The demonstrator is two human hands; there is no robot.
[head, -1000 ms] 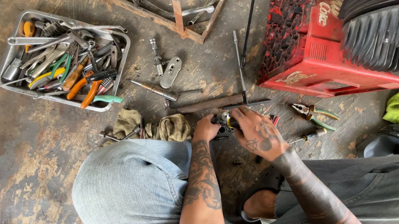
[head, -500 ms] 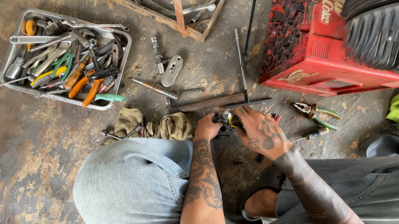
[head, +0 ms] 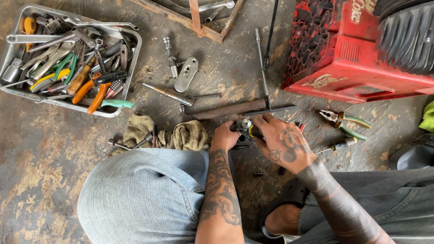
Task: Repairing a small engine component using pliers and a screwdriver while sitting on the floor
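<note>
Both hands grip a small metal part [head: 246, 129] on the floor: left hand [head: 225, 136] and right hand [head: 283, 142] fingers closed around it. Assembly unfinished; loose bolts [head: 170, 57] remain nearby.

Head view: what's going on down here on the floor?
A person sits on a concrete floor with both hands on a small dark metal part between their knees. The left hand grips its left side; the right hand covers its right side. A tray of pliers and wrenches sits to the upper left, rags lie beside the left hand, pliers lie to the right, and a red crate stands beyond.
</note>
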